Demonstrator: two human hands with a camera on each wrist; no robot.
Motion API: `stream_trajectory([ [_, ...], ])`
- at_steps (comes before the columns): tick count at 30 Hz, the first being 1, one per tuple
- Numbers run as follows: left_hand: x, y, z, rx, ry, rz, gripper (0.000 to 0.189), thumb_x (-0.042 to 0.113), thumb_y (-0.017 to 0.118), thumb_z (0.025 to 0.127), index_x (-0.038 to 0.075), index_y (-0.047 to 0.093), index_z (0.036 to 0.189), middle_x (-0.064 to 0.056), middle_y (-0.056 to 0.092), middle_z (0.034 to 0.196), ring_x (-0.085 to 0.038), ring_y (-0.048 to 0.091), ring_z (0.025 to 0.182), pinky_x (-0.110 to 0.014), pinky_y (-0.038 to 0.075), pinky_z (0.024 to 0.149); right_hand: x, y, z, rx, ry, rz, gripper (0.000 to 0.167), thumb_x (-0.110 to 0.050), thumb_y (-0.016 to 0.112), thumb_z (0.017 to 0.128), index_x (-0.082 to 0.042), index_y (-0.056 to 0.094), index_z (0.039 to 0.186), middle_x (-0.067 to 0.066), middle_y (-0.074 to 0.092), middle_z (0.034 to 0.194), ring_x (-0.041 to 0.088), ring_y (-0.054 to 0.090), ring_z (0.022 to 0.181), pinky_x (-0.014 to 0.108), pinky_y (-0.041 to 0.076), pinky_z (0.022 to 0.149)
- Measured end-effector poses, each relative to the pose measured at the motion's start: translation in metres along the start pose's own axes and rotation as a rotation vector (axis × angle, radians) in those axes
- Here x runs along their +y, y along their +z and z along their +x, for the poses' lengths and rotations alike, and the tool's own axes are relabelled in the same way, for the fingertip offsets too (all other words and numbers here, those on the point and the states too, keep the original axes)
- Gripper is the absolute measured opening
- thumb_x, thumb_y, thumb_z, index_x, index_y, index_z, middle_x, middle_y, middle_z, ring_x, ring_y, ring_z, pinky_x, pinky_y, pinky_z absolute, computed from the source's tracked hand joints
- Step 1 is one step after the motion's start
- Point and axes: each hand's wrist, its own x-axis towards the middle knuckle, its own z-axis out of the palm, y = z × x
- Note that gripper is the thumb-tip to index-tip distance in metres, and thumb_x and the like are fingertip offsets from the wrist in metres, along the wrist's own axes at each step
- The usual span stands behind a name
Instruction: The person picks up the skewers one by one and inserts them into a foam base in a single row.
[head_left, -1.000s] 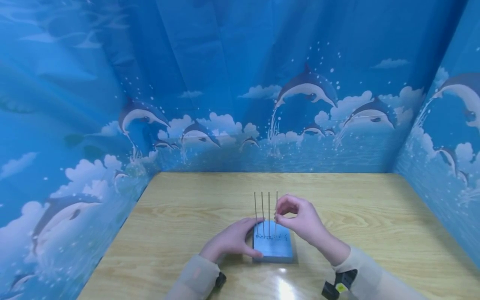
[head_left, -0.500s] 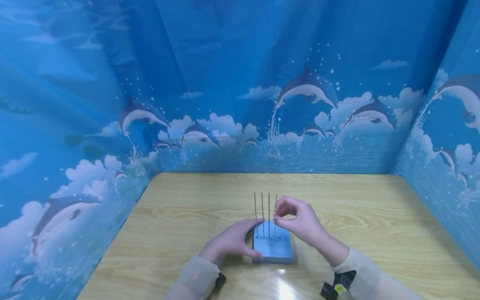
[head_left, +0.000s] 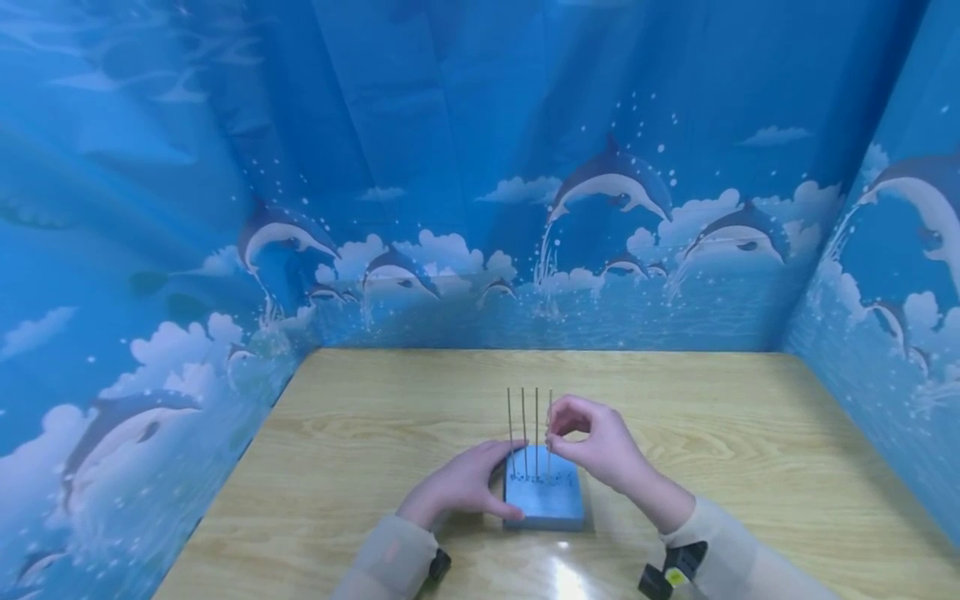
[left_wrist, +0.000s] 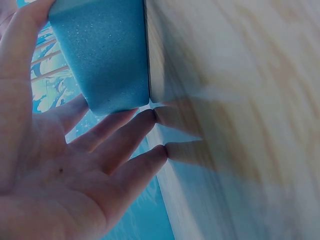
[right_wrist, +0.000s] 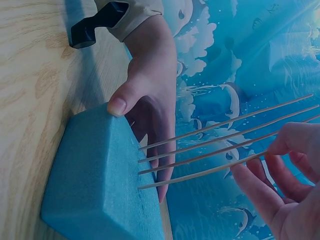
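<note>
A light blue foam block (head_left: pixel 547 503) lies on the table with several thin wooden sticks (right_wrist: pixel 225 123) standing upright in a row in its top. My left hand (head_left: pixel 468 481) holds the block from its left side, thumb at the near edge and index finger at the far edge. In the left wrist view, its other fingers spread down to the tabletop. My right hand (head_left: pixel 600 442) pinches the rightmost stick (right_wrist: pixel 200 174) between thumb and fingertips, well above the foam. That stick's lower end meets the block's top face, among small dark holes.
The wood-grain table (head_left: pixel 375 400) extends around the block. Blue curtains (head_left: pixel 450 167) printed with dolphins enclose its back and sides. A black wrist device (head_left: pixel 675 568) is strapped over the right sleeve.
The head view shifts slightly. The rightmost stick's tip sits a touch lower against the others than a second ago. Both hands keep their hold.
</note>
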Motion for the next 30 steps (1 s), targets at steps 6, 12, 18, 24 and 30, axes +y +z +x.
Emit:
stream_trajectory([
  [6, -0.001, -0.001, -0.001, 0.004, 0.003, -0.012, 0.108, 0.06, 0.084, 0.064, 0.027, 0.033, 0.154, 0.001, 0.045, 0.154, -0.023, 0.045, 0.139, -0.049, 0.038, 0.116, 0.001, 0.001, 0.001, -0.015, -0.035, -0.027, 0.018, 0.0, 0.073, 0.079, -0.012, 0.065, 0.09, -0.001, 0.069, 0.084, 0.014, 0.067, 0.085, 0.038, 0.06, 0.086],
  [12, -0.002, -0.001, -0.001, 0.008, 0.025, -0.018, 0.107, 0.059, 0.084, 0.065, 0.027, 0.034, 0.154, 0.0, 0.045, 0.153, -0.023, 0.045, 0.139, -0.049, 0.038, 0.116, -0.001, -0.001, 0.0, -0.048, -0.072, -0.049, 0.017, -0.003, 0.073, 0.081, -0.012, 0.066, 0.094, -0.001, 0.07, 0.086, 0.013, 0.068, 0.085, 0.027, 0.059, 0.082],
  [18, -0.003, 0.001, 0.0, 0.012, 0.034, -0.01, 0.107, 0.059, 0.084, 0.065, 0.026, 0.034, 0.154, 0.0, 0.045, 0.153, -0.023, 0.045, 0.139, -0.049, 0.038, 0.115, -0.001, -0.004, -0.001, -0.062, -0.07, -0.04, 0.017, -0.004, 0.073, 0.083, -0.011, 0.068, 0.097, 0.002, 0.072, 0.09, 0.015, 0.069, 0.086, 0.023, 0.059, 0.078],
  [24, -0.002, 0.001, 0.001, 0.009, 0.028, -0.015, 0.108, 0.057, 0.085, 0.064, 0.024, 0.034, 0.154, 0.0, 0.045, 0.153, -0.023, 0.045, 0.14, -0.048, 0.037, 0.117, 0.0, -0.01, -0.001, -0.067, -0.072, -0.086, 0.018, -0.006, 0.075, 0.083, -0.011, 0.069, 0.099, 0.002, 0.074, 0.091, 0.013, 0.07, 0.086, 0.03, 0.06, 0.083],
  [30, -0.001, 0.0, 0.001, -0.002, 0.018, -0.002, 0.108, 0.059, 0.084, 0.065, 0.026, 0.033, 0.154, 0.0, 0.045, 0.154, -0.023, 0.044, 0.14, -0.047, 0.037, 0.117, -0.001, -0.026, 0.0, -0.064, -0.04, -0.079, 0.02, -0.004, 0.074, 0.084, -0.007, 0.07, 0.103, 0.007, 0.074, 0.094, 0.014, 0.07, 0.086, 0.022, 0.06, 0.077],
])
